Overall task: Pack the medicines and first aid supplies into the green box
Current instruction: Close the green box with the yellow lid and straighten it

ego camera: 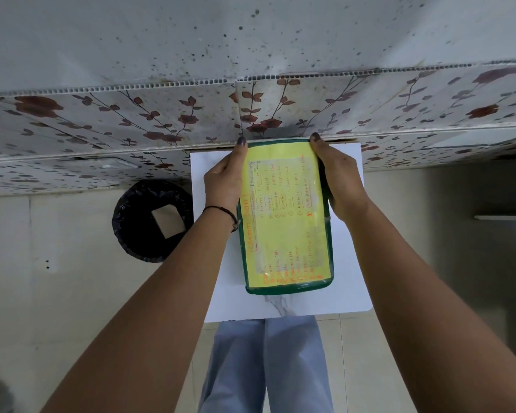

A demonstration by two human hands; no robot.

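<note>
On the white table (349,293), both hands (225,180) (341,177) clasp the green box (285,216) edges.

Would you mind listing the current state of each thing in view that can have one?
green box: lid on, held at both long sides above the white table.
yellow contents sheet: flat on the lid, under clear tape.
left hand: gripping the box.
right hand: gripping the box.
bin: open, black liner, on the floor.
white table: upright.

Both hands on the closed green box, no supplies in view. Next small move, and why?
Probably lift the lid off. The green box sits closed on the white table, its yellow contents sheet facing up, with the left hand and right hand gripping its far long sides. Nothing can go in until it opens.
</note>
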